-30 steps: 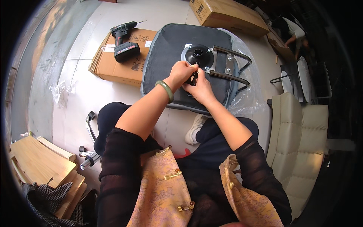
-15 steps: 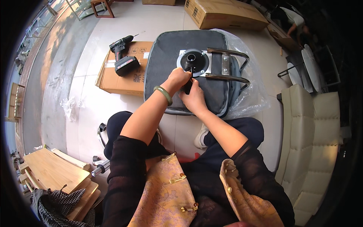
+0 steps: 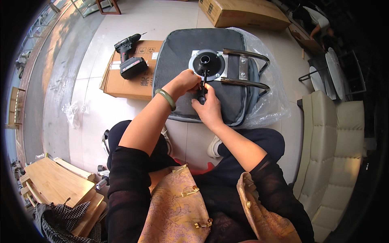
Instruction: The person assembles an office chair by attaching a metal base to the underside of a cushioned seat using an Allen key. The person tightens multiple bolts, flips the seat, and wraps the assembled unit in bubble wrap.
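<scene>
A grey padded chair seat (image 3: 178, 44) lies on the floor before me, its underside up. Bolted to it is a silver metal plate (image 3: 233, 65), with a round black cone-shaped cover (image 3: 210, 67) and two bent chrome tubes (image 3: 247, 83). Below the cover, my right hand (image 3: 210, 106) grips what look like black-handled scissors (image 3: 203, 91), their narrow end pointing up at the cover's near edge. Just left of that end is my left hand (image 3: 187, 82), fingers curled closed; whatever they pinch is hidden.
A cordless drill (image 3: 130, 56) rests on a cardboard box (image 3: 117, 87) left of the seat. Bubble wrap (image 3: 273, 105) spreads out on the right, near a beige sofa (image 3: 324, 162). Wooden boards (image 3: 60, 180) are stacked at lower left. Another person (image 3: 318, 22) bends down at far right.
My left hand has drawn back slightly to the left, away from the cover, exposing more of the scissors. My right hand keeps its hold. The whole view has shifted a little.
</scene>
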Demonstrator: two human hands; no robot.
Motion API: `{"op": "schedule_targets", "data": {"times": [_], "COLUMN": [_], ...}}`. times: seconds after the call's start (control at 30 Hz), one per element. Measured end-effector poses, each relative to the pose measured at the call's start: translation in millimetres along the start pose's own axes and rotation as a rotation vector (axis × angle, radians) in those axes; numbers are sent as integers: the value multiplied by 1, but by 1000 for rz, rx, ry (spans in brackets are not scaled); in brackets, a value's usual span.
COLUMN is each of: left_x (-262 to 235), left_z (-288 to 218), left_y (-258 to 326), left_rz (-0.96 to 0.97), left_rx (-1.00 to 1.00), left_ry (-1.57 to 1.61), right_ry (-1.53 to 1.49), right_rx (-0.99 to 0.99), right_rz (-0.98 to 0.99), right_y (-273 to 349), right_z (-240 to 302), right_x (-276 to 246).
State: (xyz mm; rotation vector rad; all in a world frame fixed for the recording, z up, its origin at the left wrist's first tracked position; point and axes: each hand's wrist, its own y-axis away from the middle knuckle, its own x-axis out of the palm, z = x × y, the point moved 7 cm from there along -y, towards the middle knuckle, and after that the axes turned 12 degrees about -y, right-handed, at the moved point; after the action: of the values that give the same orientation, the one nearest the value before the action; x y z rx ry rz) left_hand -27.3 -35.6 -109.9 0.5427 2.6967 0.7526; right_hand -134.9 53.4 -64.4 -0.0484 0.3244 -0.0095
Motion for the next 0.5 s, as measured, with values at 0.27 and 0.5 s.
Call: {"op": "schedule_targets", "data": {"times": [0.27,0.5], "left_x": [-18,-16], "left_z": [-12,-13], "left_y": [10,9], "left_rz": [-194,-207], "left_rx": [363,162], "left_ry": [-883,-865], "right_ry": [49,98], "right_rx": [45,-8], "right_rz": [17,-6], "right_y": [0,1], "right_z": [-5,-2], "right_x": [3,5]}}
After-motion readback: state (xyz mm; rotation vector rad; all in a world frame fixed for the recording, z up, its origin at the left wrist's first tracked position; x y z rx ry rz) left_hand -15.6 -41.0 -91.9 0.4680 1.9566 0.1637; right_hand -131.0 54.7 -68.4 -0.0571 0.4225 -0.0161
